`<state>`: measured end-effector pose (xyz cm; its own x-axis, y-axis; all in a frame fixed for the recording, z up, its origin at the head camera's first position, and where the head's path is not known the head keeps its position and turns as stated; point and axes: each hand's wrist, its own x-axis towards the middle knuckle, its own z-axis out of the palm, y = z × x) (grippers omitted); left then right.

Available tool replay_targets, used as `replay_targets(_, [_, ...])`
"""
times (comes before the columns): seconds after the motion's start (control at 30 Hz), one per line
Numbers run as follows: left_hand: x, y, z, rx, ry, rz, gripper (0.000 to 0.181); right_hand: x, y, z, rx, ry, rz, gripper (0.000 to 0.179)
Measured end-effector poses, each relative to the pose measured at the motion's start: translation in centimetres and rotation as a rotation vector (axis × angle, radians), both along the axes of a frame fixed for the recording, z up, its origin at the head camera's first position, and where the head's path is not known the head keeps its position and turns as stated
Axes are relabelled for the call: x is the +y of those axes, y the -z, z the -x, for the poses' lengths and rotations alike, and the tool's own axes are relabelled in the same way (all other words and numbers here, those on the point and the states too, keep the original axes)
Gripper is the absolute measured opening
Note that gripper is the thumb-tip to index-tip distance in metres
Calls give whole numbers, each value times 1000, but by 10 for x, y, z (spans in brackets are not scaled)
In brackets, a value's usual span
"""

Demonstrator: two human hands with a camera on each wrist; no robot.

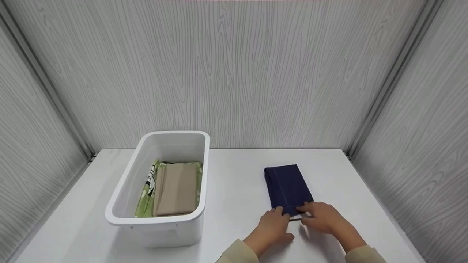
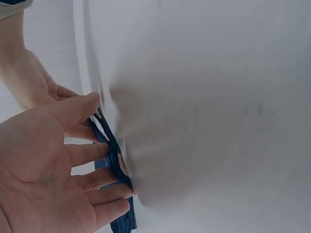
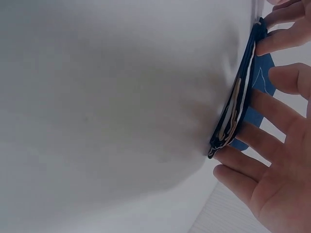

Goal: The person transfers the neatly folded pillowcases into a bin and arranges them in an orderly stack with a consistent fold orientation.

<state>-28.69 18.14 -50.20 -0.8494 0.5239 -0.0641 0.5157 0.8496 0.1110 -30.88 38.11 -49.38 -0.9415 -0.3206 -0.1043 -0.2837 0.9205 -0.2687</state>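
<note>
A folded navy cloth [image 1: 290, 186] lies flat on the right half of the white table. At its near left corner my left hand [image 1: 271, 227] rests its fingertips on the edge, fingers loosely extended. My right hand [image 1: 322, 218] touches the near right corner in the same way, fingers spread. Seen from the left wrist, the fingers [image 2: 99, 182] line up along the dark edge of the cloth [image 2: 115, 162]. In the right wrist view, stacked layers with pale and beige lines show along the cloth's edge [image 3: 236, 99], beside the right hand's fingers [image 3: 265, 138].
Left of the cloth stands a white plastic bin [image 1: 168, 232]. Inside it lie a folded beige cloth [image 1: 178, 188] and a green patterned cloth [image 1: 145, 201]. Grey wood-grain panels [image 1: 234, 73] enclose the table [image 1: 234, 204] at the back and sides.
</note>
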Motion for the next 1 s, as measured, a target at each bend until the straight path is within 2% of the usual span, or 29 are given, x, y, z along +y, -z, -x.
replay_targets(0.4, [-12, -2, -4, -24, 26, -12, 59, -9, -5, -5, -4, -38, -17, 43])
replay_targets(0.73, [-21, -2, -10, 28, 26, 2, 58, -18, -4, -9, 21, -44, -18, 44])
replay_targets(1.0, [-32, -1, -16, 18, 25, -50, 55, -25, -3, -14, 10, -64, -16, 41])
